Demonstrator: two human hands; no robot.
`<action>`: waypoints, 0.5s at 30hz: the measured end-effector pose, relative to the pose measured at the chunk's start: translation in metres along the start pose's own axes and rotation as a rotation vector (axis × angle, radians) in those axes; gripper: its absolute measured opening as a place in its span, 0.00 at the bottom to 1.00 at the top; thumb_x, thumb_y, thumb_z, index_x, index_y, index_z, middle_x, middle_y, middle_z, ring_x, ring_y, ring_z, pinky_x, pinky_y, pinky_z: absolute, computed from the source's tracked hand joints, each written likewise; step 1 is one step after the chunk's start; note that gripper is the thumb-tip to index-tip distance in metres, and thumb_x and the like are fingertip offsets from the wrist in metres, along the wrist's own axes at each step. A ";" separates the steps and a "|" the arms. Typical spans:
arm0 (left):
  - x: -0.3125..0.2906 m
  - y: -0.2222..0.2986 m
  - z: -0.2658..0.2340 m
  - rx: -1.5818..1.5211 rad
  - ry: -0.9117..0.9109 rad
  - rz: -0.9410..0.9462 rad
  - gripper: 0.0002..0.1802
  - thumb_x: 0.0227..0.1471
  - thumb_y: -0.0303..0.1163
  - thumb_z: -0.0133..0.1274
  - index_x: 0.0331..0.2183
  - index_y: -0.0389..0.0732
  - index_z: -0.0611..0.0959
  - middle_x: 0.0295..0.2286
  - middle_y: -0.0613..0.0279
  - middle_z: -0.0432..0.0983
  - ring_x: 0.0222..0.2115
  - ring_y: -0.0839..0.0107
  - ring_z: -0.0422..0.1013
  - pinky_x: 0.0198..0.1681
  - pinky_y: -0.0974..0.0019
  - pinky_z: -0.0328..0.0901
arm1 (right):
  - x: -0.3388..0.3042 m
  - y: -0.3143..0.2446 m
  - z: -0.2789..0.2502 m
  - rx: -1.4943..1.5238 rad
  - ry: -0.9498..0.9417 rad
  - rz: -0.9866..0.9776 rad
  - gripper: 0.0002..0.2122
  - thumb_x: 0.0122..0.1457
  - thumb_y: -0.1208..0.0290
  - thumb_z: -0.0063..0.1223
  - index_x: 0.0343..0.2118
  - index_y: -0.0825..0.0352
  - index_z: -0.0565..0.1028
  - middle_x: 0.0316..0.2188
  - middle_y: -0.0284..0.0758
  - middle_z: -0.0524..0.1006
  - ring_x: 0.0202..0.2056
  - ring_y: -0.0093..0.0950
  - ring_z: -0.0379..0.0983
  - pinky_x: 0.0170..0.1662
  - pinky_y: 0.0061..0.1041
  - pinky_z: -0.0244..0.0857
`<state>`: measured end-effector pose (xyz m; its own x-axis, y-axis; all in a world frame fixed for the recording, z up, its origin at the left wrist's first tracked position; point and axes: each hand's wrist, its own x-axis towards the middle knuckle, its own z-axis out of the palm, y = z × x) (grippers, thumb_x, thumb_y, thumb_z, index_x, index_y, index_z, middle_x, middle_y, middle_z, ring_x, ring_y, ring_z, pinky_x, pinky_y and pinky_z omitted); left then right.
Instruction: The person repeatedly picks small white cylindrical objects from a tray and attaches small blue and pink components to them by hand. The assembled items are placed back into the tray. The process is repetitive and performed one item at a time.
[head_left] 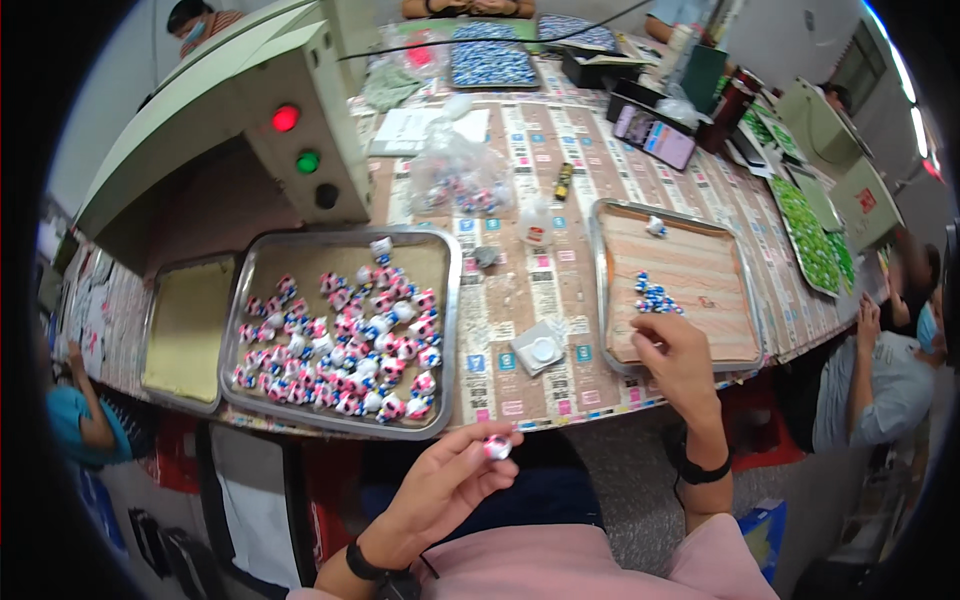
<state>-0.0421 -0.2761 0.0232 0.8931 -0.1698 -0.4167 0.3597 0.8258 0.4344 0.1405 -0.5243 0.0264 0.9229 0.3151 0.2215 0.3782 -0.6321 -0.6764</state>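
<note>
Close to the table's front edge, my left hand (448,478) has a small white-and-pink figurine (497,447) between its thumb and fingers. My right hand (678,362) reaches over the near edge of the right tray (735,225), thumb and forefinger curled together. Whatever sits at those fingertips is too small to make out. Just beyond them lies a little cluster of blue-and-white pieces (655,294) on the tray's lined bottom. One white piece (656,227) lies apart near the far side. On my left, a metal tray (452,300) holds many pink, white and blue figurines (350,345).
A machine housing (240,110) with red and green lights stands at the far left, beside a yellow-lined tray (185,330). Between the main trays are a small white dish (540,348), a clear bag of pieces (460,185) and a propped phone (653,137). Other people sit around the table.
</note>
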 end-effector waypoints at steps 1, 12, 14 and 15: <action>0.003 -0.001 -0.004 -0.030 -0.046 0.001 0.20 0.61 0.28 0.44 0.53 0.31 0.68 0.47 0.51 0.70 0.38 0.71 0.74 0.45 0.69 0.71 | -0.003 -0.005 -0.003 0.021 -0.006 0.019 0.06 0.54 0.78 0.55 0.35 0.70 0.77 0.27 0.37 0.77 0.28 0.26 0.75 0.32 0.22 0.68; 0.000 -0.002 -0.015 -0.072 -0.093 0.021 0.18 0.60 0.25 0.45 0.52 0.34 0.69 0.47 0.56 0.69 0.44 0.71 0.72 0.49 0.70 0.70 | -0.017 -0.024 0.024 0.743 -0.378 0.147 0.11 0.54 0.81 0.58 0.41 0.72 0.77 0.41 0.33 0.73 0.37 0.18 0.71 0.40 0.16 0.66; 0.001 -0.004 -0.021 -0.050 -0.098 0.030 0.17 0.60 0.25 0.46 0.51 0.35 0.71 0.46 0.57 0.69 0.44 0.71 0.72 0.48 0.71 0.70 | -0.015 -0.030 0.028 0.835 -0.362 0.248 0.11 0.54 0.82 0.58 0.41 0.72 0.77 0.40 0.32 0.73 0.37 0.18 0.71 0.40 0.16 0.66; 0.000 -0.004 -0.023 -0.057 -0.108 0.022 0.16 0.60 0.25 0.47 0.50 0.35 0.71 0.46 0.58 0.70 0.44 0.71 0.72 0.48 0.71 0.70 | -0.014 -0.033 0.030 0.881 -0.353 0.299 0.12 0.53 0.82 0.58 0.42 0.72 0.77 0.40 0.32 0.73 0.37 0.18 0.71 0.40 0.16 0.67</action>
<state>-0.0492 -0.2670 0.0035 0.9256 -0.2057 -0.3177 0.3265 0.8586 0.3952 0.1134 -0.4869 0.0246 0.8423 0.5121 -0.1681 -0.1879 -0.0133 -0.9821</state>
